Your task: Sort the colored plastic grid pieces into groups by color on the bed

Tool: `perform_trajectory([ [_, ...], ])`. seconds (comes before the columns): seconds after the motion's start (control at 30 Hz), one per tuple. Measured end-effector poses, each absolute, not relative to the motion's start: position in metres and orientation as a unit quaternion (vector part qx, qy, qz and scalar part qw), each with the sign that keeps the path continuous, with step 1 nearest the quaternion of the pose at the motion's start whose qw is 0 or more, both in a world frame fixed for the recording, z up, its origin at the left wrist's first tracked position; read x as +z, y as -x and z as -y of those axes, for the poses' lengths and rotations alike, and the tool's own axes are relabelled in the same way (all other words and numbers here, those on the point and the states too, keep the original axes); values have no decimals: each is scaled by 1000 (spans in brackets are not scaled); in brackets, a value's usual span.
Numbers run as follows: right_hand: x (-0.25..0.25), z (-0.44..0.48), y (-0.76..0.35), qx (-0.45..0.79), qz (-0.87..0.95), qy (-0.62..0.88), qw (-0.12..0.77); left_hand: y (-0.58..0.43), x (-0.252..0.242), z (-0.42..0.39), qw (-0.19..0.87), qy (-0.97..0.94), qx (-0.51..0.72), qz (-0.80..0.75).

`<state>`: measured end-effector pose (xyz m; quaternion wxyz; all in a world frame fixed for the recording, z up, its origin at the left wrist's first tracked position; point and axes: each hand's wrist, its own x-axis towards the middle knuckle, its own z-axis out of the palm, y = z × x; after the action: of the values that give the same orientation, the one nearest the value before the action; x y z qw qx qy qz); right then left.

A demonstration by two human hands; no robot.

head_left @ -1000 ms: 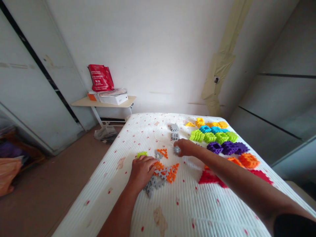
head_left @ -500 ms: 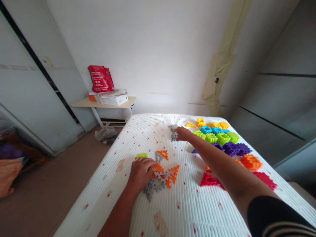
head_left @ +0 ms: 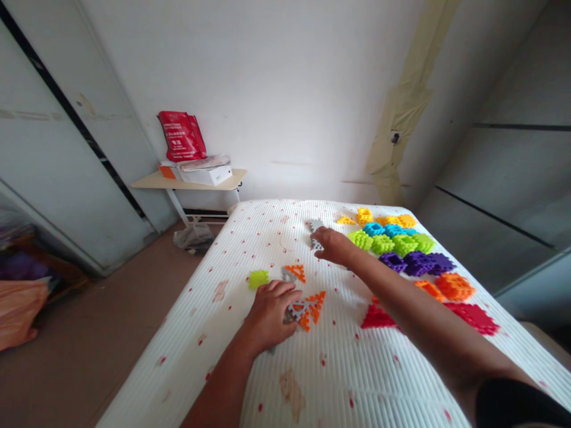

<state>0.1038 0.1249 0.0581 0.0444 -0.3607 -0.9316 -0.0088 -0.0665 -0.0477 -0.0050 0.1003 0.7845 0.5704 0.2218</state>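
My left hand (head_left: 271, 312) is curled over a cluster of grey interlocking pieces (head_left: 298, 308), with thumb and fingers on either side and part of the cluster hidden. Orange triangular pieces (head_left: 316, 306) stick out on its right. Just beyond the fingers lie a lime-green square piece (head_left: 258, 279) and an orange triangle frame (head_left: 296, 272) with a grey piece beside it. Farther off, my right hand (head_left: 333, 245) reaches across, its fingers closed at a grey toothed block (head_left: 317, 244). A flat grey piece (head_left: 316, 224) lies right behind that block.
Sorted piles cover the bed's right side: yellow (head_left: 364, 216), blue (head_left: 373, 229), green (head_left: 382, 244), purple (head_left: 418, 263), orange (head_left: 455, 286) and red (head_left: 473, 318). My right forearm passes over some. A small table (head_left: 147, 180) with a red bag (head_left: 182, 135) stands back left.
My left hand has moved right and nearer me, over the grey pieces, uncovering the lime-green square. My right hand stays by the grey block. The view has shifted slightly.
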Motion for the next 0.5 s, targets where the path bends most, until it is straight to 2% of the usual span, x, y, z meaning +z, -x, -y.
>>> perform_trajectory([
  [0.13,56,-54,-122,13,933,345,98,71,-11,44,95,-770,229,-588],
  [0.27,31,5,-137,56,933,348,76,73,-16,41,87,-750,261,-601],
  [0.5,-20,37,-153,29,946,295,131,79,-20,37,124,-654,394,-634],
])
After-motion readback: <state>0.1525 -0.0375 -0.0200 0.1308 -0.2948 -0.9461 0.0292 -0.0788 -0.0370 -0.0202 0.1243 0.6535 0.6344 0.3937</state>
